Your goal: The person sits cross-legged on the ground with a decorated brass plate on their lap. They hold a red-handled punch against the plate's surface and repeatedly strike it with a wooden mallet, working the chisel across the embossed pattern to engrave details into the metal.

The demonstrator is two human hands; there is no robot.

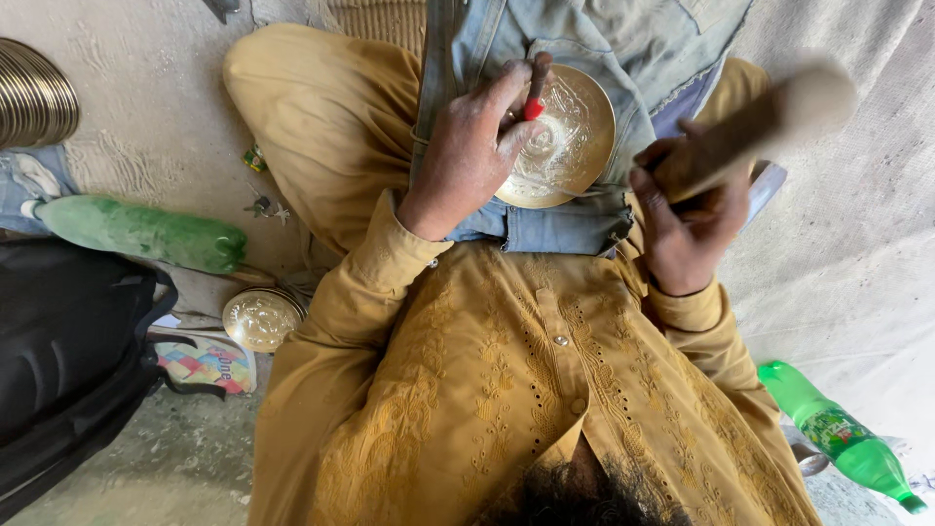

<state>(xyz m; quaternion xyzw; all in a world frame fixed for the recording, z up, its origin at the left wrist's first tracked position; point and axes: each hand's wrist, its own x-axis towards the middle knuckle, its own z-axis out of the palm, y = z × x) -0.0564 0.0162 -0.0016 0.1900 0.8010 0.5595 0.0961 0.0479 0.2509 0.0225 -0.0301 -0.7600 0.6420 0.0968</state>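
Observation:
A round brass plate [570, 131] with an engraved pattern rests on a denim cloth [584, 39] spread over my lap. My left hand [467, 161] lies on the plate's left side and grips a thin punch with a red band [535, 105], its tip against the metal. Just right of the plate, my right hand [687, 229] is closed on the handle of a wooden mallet [769, 117]. The mallet is raised and blurred. I sit cross-legged in mustard-yellow clothes.
Another engraved brass plate [261, 319] lies on the floor at my left, near a green plastic bottle [141, 232] and a black bag [68, 351]. A stack of metal discs [34, 93] sits top left. A second green bottle [838, 433] lies lower right.

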